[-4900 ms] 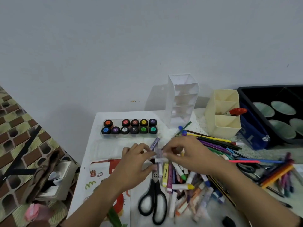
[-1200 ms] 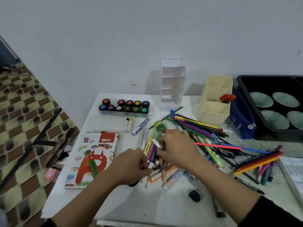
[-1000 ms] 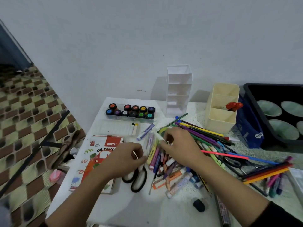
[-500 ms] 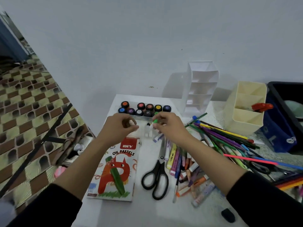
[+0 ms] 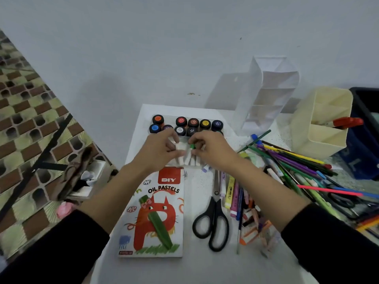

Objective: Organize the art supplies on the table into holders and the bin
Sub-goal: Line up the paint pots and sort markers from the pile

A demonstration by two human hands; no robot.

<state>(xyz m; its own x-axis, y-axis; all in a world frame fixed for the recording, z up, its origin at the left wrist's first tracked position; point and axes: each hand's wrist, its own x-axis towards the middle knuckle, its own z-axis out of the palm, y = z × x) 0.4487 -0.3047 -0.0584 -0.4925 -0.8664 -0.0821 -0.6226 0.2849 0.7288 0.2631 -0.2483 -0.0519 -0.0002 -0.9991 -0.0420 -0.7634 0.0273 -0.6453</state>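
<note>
Mid-frame, fingers of your right hand pinch a green pastel, likely to slot it in. Your left hand pinches white pastels to keep them lined up.

Glossy cardboard pastel box, translucent plastic organizer, matt cream holder.

We're up at the person's head, looking forward and steeply down over the table, close in. Both forearms run up from the bottom corners, and the left hand and right hand meet just above mid-frame. Straight ahead, the wall fills the top half. The wide lens bends the edges: floor slanting off left, a holder and the bin squeezed at the right.
</note>
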